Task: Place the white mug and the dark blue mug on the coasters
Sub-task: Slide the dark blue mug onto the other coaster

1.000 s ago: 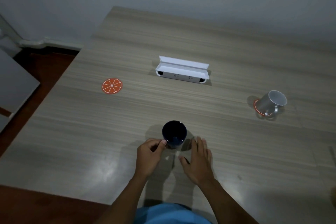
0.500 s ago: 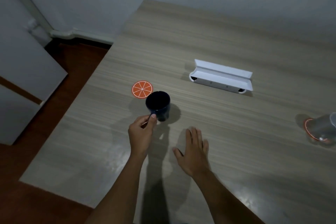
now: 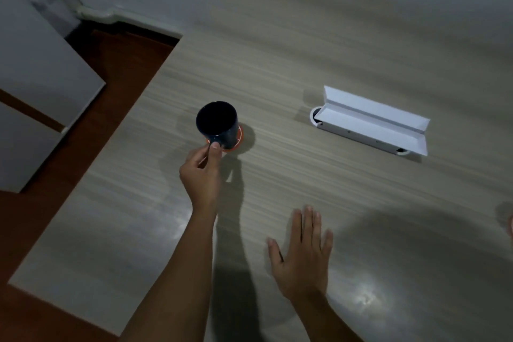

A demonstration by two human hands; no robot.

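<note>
I am pinching the handle of the dark blue mug [image 3: 217, 125] with my left hand [image 3: 201, 172], resting this rigid, breakable ceramic on the orange coaster [image 3: 237, 138], while my right hand [image 3: 302, 254] is lying open, flat on the table [image 3: 333, 50].

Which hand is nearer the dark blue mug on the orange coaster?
Left. The left hand grips the dark blue mug at its near side; the right hand lies flat on the table, well short and right.
</note>
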